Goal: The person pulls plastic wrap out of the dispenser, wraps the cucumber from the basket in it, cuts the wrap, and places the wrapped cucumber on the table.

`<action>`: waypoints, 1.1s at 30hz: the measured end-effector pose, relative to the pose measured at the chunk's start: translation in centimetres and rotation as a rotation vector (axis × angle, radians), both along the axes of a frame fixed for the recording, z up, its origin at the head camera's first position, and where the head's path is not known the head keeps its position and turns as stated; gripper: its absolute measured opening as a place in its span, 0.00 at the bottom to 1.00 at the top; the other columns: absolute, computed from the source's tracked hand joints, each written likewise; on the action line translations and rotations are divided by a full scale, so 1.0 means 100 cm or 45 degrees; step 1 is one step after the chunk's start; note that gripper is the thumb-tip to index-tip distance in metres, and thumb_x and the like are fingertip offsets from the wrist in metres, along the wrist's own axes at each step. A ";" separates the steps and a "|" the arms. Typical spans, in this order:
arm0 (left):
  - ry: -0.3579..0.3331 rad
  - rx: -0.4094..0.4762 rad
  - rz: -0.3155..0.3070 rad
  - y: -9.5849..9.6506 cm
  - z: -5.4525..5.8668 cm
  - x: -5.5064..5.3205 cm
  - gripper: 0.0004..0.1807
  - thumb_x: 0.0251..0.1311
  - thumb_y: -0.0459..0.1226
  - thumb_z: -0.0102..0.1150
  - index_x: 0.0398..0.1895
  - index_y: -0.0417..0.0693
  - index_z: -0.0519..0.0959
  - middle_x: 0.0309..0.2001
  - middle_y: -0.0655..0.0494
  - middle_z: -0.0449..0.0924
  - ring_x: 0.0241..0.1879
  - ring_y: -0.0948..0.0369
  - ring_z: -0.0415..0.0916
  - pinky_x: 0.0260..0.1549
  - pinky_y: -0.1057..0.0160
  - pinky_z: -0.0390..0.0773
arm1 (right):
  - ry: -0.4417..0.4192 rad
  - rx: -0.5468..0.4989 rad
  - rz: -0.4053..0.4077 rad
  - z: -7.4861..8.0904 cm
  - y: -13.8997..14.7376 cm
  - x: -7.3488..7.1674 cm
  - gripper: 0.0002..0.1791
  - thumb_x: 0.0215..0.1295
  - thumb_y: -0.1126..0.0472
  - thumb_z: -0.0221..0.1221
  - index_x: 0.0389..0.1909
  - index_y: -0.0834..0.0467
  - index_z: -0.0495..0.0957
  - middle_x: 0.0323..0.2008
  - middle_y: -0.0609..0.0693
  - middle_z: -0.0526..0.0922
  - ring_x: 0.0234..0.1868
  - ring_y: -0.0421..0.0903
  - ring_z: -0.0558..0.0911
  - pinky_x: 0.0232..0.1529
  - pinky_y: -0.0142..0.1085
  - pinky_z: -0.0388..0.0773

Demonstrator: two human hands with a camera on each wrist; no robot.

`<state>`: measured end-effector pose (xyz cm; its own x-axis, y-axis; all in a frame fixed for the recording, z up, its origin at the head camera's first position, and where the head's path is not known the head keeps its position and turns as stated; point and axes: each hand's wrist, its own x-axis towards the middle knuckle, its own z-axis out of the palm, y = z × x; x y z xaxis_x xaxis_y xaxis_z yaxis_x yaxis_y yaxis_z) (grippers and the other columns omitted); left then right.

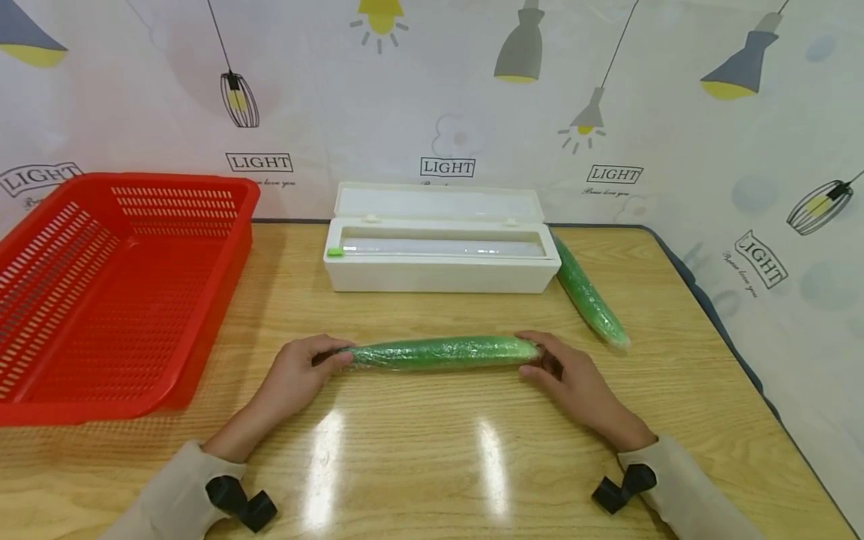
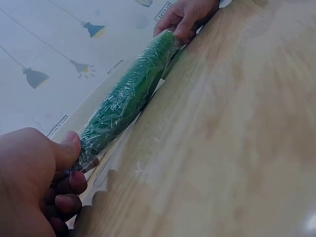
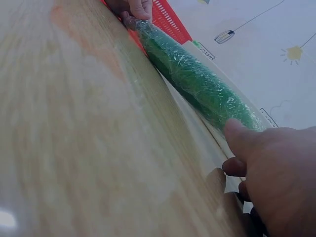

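A cucumber [image 1: 439,352] wrapped in clear cling film lies level from left to right in the head view. My left hand [image 1: 295,376] pinches its darker left end, thumb and fingers on the bunched film, as the left wrist view also shows. At the paler right end, my right hand [image 1: 575,381] holds the tip between thumb and fingers. In the right wrist view the film on the cucumber [image 3: 197,81] looks wrinkled and shiny, and the right thumb [image 3: 239,136] overlaps its near end.
A white cling film dispenser [image 1: 442,279] with its lid raised stands behind the cucumber, a green slider at its left. Against its right side lies a second wrapped cucumber [image 1: 590,296]. A red slotted basket [image 1: 232,300] stands at the left. Printed sheeting [image 1: 378,112] backs the wooden table [image 1: 405,465].
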<state>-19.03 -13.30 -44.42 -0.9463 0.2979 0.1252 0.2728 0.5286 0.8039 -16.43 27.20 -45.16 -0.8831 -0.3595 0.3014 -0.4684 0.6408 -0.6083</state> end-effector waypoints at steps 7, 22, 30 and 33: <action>0.023 0.001 -0.021 -0.001 0.001 -0.001 0.16 0.65 0.43 0.58 0.53 0.48 0.82 0.43 0.54 0.83 0.44 0.56 0.78 0.42 0.54 0.75 | 0.004 -0.019 -0.037 0.001 -0.001 0.002 0.20 0.61 0.63 0.64 0.55 0.52 0.76 0.27 0.39 0.73 0.23 0.36 0.69 0.24 0.31 0.68; 0.096 -0.008 -0.047 -0.002 -0.001 -0.002 0.18 0.66 0.44 0.54 0.56 0.50 0.79 0.53 0.54 0.80 0.52 0.56 0.75 0.48 0.52 0.74 | 0.005 0.020 -0.026 0.001 0.000 0.003 0.15 0.64 0.62 0.62 0.52 0.54 0.79 0.32 0.39 0.77 0.28 0.36 0.72 0.31 0.33 0.70; 0.091 -0.094 -0.025 0.000 -0.003 -0.002 0.20 0.57 0.40 0.65 0.54 0.50 0.80 0.44 0.55 0.82 0.37 0.60 0.74 0.37 0.60 0.74 | -0.002 0.021 -0.024 0.002 0.000 0.003 0.13 0.65 0.61 0.61 0.50 0.53 0.80 0.38 0.41 0.80 0.34 0.37 0.76 0.36 0.36 0.73; 0.097 -0.110 -0.026 0.000 -0.004 -0.002 0.19 0.56 0.40 0.66 0.52 0.49 0.81 0.46 0.54 0.82 0.41 0.59 0.76 0.40 0.57 0.74 | 0.019 0.033 -0.021 0.001 0.000 0.003 0.08 0.65 0.61 0.60 0.45 0.52 0.80 0.35 0.40 0.79 0.33 0.37 0.75 0.34 0.35 0.72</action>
<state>-19.22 -13.32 -44.86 -0.9288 0.3296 0.1694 0.3425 0.5890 0.7319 -16.17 27.22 -45.11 -0.8846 -0.3525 0.3054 -0.4664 0.6638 -0.5847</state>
